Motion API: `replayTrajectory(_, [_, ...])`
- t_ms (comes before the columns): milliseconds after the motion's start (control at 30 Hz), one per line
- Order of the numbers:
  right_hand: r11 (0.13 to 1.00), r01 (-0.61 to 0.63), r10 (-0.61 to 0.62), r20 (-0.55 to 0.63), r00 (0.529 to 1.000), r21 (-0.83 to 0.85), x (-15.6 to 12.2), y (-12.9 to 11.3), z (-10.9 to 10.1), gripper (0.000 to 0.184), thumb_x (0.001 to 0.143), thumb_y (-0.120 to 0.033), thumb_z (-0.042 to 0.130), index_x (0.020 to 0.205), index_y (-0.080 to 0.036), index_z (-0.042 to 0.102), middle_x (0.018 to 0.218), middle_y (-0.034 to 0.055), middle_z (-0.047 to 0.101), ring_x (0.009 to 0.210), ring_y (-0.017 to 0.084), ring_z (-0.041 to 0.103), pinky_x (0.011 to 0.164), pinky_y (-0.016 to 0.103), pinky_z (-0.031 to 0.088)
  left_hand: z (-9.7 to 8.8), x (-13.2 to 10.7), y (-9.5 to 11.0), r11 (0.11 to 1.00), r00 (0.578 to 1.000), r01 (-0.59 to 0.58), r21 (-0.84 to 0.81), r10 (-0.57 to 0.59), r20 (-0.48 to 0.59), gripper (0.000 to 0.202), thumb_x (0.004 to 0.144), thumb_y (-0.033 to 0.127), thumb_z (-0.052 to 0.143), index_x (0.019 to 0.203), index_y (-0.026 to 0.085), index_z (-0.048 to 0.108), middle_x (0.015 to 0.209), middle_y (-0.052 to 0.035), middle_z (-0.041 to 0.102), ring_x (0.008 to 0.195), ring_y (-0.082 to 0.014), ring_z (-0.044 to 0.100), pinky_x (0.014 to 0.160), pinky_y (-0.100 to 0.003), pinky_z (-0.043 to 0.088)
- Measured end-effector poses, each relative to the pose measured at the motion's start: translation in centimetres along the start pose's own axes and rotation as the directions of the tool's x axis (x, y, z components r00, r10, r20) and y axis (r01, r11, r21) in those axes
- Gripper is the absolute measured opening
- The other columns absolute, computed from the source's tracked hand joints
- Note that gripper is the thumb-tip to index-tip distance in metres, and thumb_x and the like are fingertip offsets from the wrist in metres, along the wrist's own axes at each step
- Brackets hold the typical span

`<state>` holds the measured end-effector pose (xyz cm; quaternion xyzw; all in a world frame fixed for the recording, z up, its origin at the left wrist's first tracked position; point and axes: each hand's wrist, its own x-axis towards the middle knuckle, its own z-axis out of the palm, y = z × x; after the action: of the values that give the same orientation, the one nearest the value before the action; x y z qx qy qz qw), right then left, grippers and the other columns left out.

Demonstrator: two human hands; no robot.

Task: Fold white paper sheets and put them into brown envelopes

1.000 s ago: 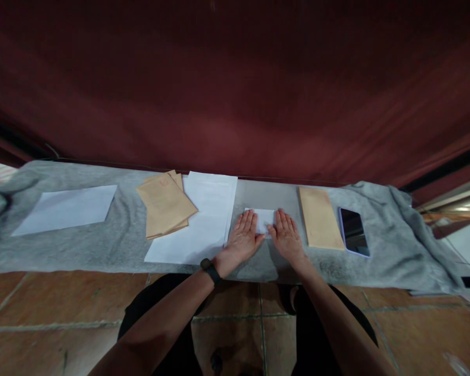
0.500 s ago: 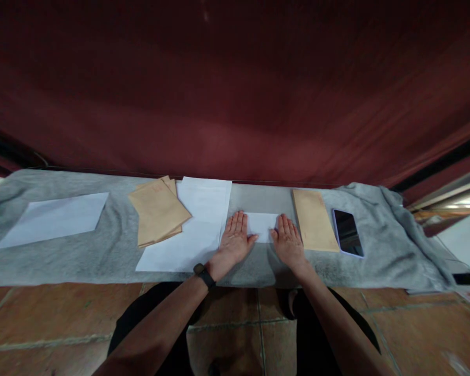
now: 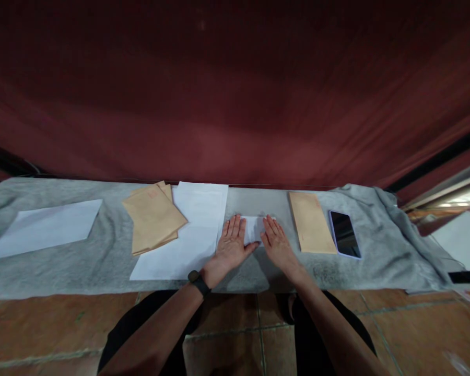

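Observation:
A small folded white paper (image 3: 253,228) lies on the grey cloth (image 3: 102,261) in front of me. My left hand (image 3: 231,243) lies flat with fingers stretched out on the paper's left end. My right hand (image 3: 276,243) lies flat on its right end, fingers out too. Only a narrow strip of paper shows between the two hands. A black band sits on my left wrist (image 3: 198,282).
Left of my hands lie large white sheets (image 3: 191,230) and a pile of brown envelopes (image 3: 152,218). A white envelope (image 3: 43,227) lies far left. A single brown envelope (image 3: 310,222) and a dark phone (image 3: 343,234) lie to the right. A dark red curtain (image 3: 235,94) hangs behind.
My hands slid apart along the paper half a second ago, then came back together. My right hand now covers more of the paper's right end.

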<state>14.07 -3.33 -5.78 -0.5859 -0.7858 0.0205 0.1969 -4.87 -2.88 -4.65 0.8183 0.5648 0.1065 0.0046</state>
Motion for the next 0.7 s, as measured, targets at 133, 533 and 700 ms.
replayTrajectory(133, [0.998, 0.057, -0.057, 0.089, 0.994, 0.001, 0.0, -1.1, 0.3, 0.052, 0.106, -0.032, 0.028, 0.152, -0.012, 0.043, 0.16, 0.0139, 0.039, 0.151, 0.024, 0.032, 0.122, 0.046, 0.03, -0.1, -0.1, 0.1, 1.0, 1.0, -0.014, -0.003, 0.014, 0.006, 0.079, 0.096, 0.056, 0.048, 0.152, 0.003, 0.034, 0.162, -0.0234, 0.031, 0.153, -0.0326, 0.023, 0.124, -0.05, 0.023])
replayTrajectory(533, [0.996, 0.027, -0.025, 0.02, 0.999, -0.09, -0.3, -0.3, 0.5, 0.055, 0.106, -0.035, 0.034, 0.152, -0.006, 0.041, 0.159, 0.0183, 0.039, 0.15, 0.028, 0.032, 0.12, 0.047, 0.03, -1.6, -1.0, -0.1, 0.999, 0.997, -0.044, 0.003, 0.044, 0.067, 0.064, 0.099, 0.043, 0.045, 0.148, 0.002, 0.043, 0.158, -0.0228, 0.038, 0.15, -0.0308, 0.033, 0.123, -0.048, 0.025])
replayTrajectory(700, [0.998, 0.024, -0.024, -0.004, 1.0, -0.056, -0.3, 0.1, 0.8, 0.056, 0.106, -0.037, 0.033, 0.153, -0.01, 0.04, 0.159, 0.0173, 0.04, 0.149, 0.027, 0.034, 0.12, 0.049, 0.03, -4.5, -0.3, -2.9, 1.0, 0.999, -0.005, 0.022, 0.004, 0.046, 0.044, 0.101, 0.035, 0.04, 0.137, 0.016, 0.059, 0.146, -0.0117, 0.058, 0.144, -0.0276, 0.043, 0.124, -0.051, 0.021])
